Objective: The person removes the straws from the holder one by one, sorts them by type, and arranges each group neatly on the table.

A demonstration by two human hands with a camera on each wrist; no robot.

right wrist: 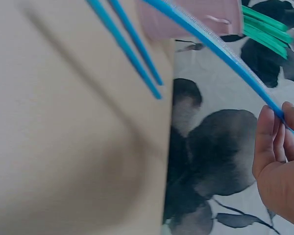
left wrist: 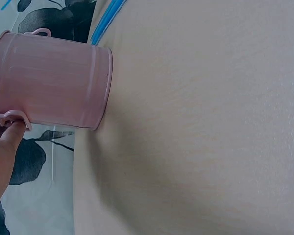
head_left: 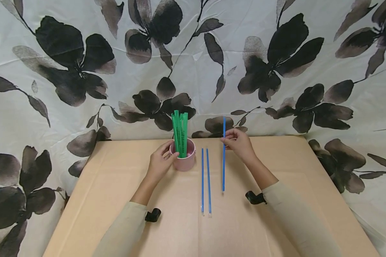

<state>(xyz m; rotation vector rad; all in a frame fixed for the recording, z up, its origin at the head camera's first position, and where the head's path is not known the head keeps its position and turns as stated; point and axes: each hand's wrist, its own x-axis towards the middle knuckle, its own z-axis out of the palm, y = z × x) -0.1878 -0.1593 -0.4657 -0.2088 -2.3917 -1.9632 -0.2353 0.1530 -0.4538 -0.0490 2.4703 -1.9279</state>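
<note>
A small pink bucket (head_left: 185, 164) with side handles stands near the table's far edge and holds a bundle of green pencils (head_left: 180, 134). My left hand (head_left: 161, 160) grips the bucket at its left side, thumb by the rim; the left wrist view shows a finger at the bucket's handle (left wrist: 14, 116). To the right, my right hand (head_left: 239, 142) pinches a blue pencil (head_left: 223, 160) between thumb and fingers, its length pointing away from me. Two more blue pencils (head_left: 208, 178) lie side by side on the table between the bucket and that hand.
The tan table (head_left: 173, 228) ends just beyond the bucket. Behind it hangs a white cloth (head_left: 193, 64) printed with dark flowers, which also shows at both sides. Black wrist cameras (head_left: 153, 215) sit on both sleeves.
</note>
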